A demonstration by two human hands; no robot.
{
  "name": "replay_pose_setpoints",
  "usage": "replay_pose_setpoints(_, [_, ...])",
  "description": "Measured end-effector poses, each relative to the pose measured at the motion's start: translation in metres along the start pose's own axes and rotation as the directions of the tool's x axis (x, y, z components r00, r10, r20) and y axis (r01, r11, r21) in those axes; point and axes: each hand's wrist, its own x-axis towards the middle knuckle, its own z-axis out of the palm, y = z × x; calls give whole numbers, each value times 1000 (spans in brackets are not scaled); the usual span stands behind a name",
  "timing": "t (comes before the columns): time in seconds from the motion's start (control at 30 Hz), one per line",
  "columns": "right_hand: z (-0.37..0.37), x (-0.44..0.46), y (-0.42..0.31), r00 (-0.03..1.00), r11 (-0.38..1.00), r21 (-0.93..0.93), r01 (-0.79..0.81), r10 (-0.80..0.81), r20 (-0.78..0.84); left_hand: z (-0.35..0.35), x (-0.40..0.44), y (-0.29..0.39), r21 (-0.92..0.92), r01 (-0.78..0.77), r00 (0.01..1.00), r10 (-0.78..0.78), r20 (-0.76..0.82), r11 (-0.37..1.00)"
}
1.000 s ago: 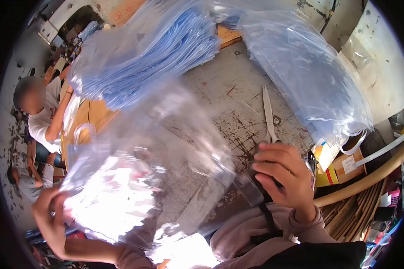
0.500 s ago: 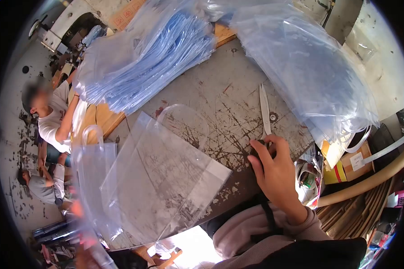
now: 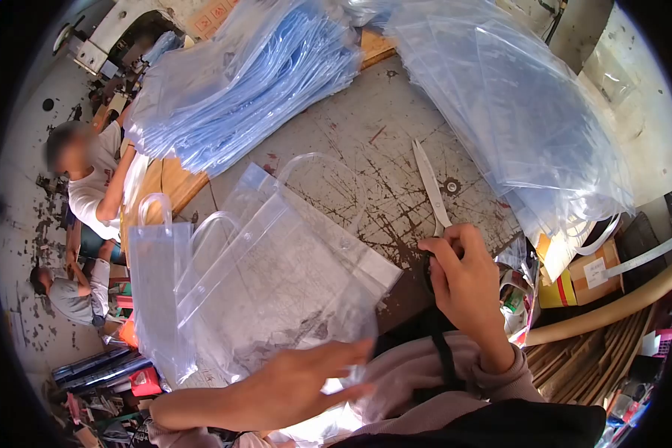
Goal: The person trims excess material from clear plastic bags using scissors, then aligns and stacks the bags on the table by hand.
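In my right hand [image 3: 463,280] is a pair of scissors [image 3: 431,183], gripped by the dark handles, with the blades together and pointing up across the worn table. My left hand [image 3: 306,381] is slightly blurred at the table's near edge, its fingers apart. It is over or just beside the lower edge of a clear plastic bag [image 3: 276,291]; whether it touches the bag I cannot tell. This bag, with a loop handle, overlaps another clear bag [image 3: 377,269] beneath it. To their left lies a narrower clear bag [image 3: 160,261] with its own loop handle.
A thick stack of bluish clear plastic bags [image 3: 254,97] lies at the back left, and another pile [image 3: 508,104] at the back right. Two people sit at the left, one in a white shirt [image 3: 97,190]. Cardboard boxes [image 3: 593,269] stand at the right.
My left hand has come in from the lower left to the table's near edge. Another clear bag now lies over the first. The scissors' tip has swung slightly left.
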Motion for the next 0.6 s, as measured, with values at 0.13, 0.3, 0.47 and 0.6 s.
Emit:
replay_pose_setpoints(0.13, [1, -2, 6, 998, 998, 52, 43, -41, -43, 12, 20, 6, 256, -226, 965, 179, 193, 940])
replay_pose_setpoints(0.3, [6, -3, 9, 996, 997, 58, 43, -38, -84, 17, 52, -30, 678, -592, 748, 611, 260, 437])
replay_pose_setpoints(0.47, [11, -2, 2, 993, 998, -47, 44, -49, -103, 35, 50, -71, 745, -620, 524, 836, 162, 244])
replay_pose_setpoints(0.6, [14, -4, 2, 991, 998, -57, 26, -34, -130, 40, 48, -80, 772, -626, 348, 924, 155, 106])
